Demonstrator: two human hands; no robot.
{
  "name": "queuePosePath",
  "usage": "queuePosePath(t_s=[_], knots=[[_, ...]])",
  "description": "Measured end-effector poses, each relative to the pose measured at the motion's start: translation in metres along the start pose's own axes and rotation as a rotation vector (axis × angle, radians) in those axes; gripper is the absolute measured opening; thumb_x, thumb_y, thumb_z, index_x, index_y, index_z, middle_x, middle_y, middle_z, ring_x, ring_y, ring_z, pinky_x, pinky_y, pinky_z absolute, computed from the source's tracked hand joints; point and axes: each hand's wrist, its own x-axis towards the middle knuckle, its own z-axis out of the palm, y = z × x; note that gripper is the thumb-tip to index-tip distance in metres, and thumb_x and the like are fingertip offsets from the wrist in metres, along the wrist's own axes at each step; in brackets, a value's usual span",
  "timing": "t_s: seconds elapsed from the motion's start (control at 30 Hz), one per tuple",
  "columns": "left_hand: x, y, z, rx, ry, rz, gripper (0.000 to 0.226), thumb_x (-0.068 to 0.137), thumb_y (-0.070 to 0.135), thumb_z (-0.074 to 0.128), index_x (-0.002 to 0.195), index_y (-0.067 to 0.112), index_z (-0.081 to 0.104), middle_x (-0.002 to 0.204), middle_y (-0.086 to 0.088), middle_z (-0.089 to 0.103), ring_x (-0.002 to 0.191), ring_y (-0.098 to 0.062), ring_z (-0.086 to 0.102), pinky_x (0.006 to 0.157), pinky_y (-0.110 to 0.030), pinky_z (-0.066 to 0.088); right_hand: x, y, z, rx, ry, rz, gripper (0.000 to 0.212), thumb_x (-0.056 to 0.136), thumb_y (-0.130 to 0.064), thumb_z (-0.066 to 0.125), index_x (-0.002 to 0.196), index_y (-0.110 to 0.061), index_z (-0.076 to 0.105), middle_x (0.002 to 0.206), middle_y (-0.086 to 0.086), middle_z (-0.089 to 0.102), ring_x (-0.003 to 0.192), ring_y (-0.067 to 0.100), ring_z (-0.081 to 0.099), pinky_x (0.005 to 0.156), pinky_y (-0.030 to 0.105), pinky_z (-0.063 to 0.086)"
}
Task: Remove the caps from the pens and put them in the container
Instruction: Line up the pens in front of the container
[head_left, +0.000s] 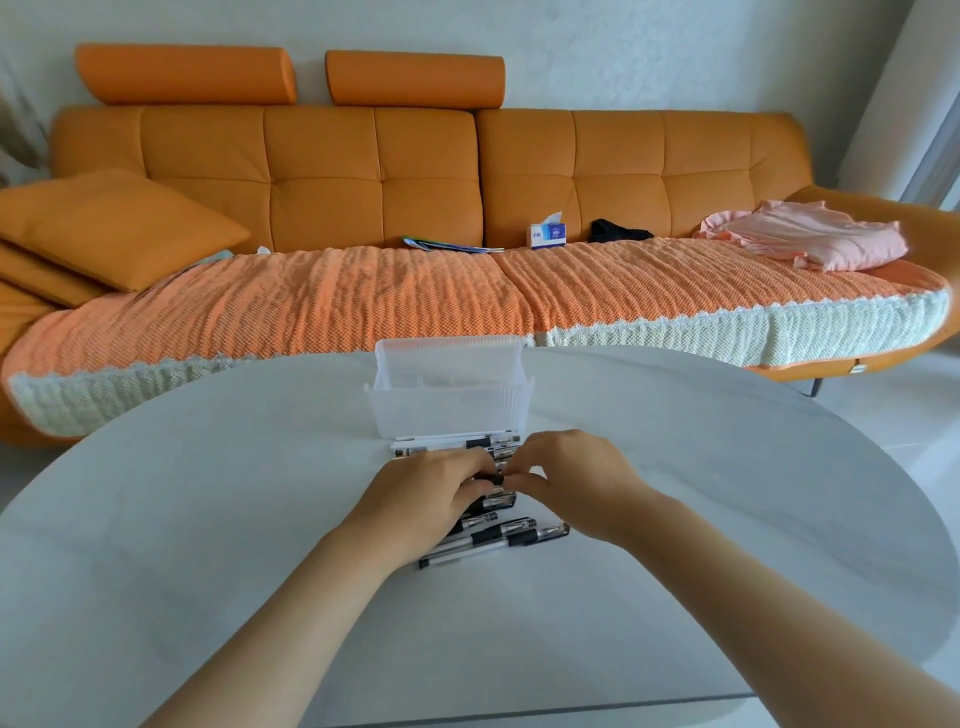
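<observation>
- Two grips on one pen (497, 477): left hand (436, 488) and right hand (571, 480) pinch it, mostly hidden.
- Other pens (498, 538) half buried underneath.
- Container (449, 410) at 12 o'clock, white table (208, 519), orange sofa (363, 171).

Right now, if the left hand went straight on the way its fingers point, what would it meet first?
The right hand: the left hand points across at it, both pinching one pen between them. They look almost touching, though depth is unclear.
</observation>
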Motion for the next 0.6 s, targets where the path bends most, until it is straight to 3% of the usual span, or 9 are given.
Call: queuePosePath(t_s=[0.17,0.3,0.43,0.6], knots=[[0.002,0.000,0.001,0.055,-0.009,-0.008,0.026,0.100,0.043,0.041,0.089,0.028,0.060,0.080,0.010,0.061,0.076,-0.010,0.058,0.067,-0.031,0.047,0.000,0.000,0.001,0.003,0.065,0.016,0.013,0.088,-0.045,0.067,0.095,-0.034,0.068,0.098,-0.019,0.066,0.080,0.001,0.051,0.072,0.024,0.043],[-0.001,0.000,-0.004,0.055,0.052,0.020,0.018,0.093,0.051,0.052,0.103,0.037,0.056,0.091,0.017,0.066,0.081,-0.007,0.059,0.068,-0.029,0.048,0.000,-0.001,0.001,0.002,0.078,0.001,0.014,0.088,-0.046,0.067,0.094,-0.034,0.067,0.096,-0.020,0.067,0.079,0.001,0.052,0.072,0.024,0.045],[-0.005,-0.009,-0.008,0.064,0.040,-0.031,0.020,0.097,0.046,0.046,0.101,0.034,0.061,0.090,0.016,0.065,0.084,-0.007,0.058,0.069,-0.027,0.043,0.000,-0.003,0.002,-0.015,0.063,-0.013,0.016,0.093,-0.046,0.061,0.099,-0.034,0.068,0.099,-0.019,0.068,0.081,0.002,0.057,0.076,0.027,0.049],[-0.018,-0.019,-0.019,0.046,0.040,-0.043,0.022,0.099,0.042,0.044,0.101,0.033,0.064,0.097,0.017,0.065,0.090,-0.007,0.058,0.073,-0.028,0.045,-0.006,-0.001,0.000,-0.030,0.045,-0.006,0.016,0.096,-0.045,0.055,0.099,-0.037,0.069,0.099,-0.021,0.066,0.071,-0.003,0.051,0.067,0.022,0.044]])
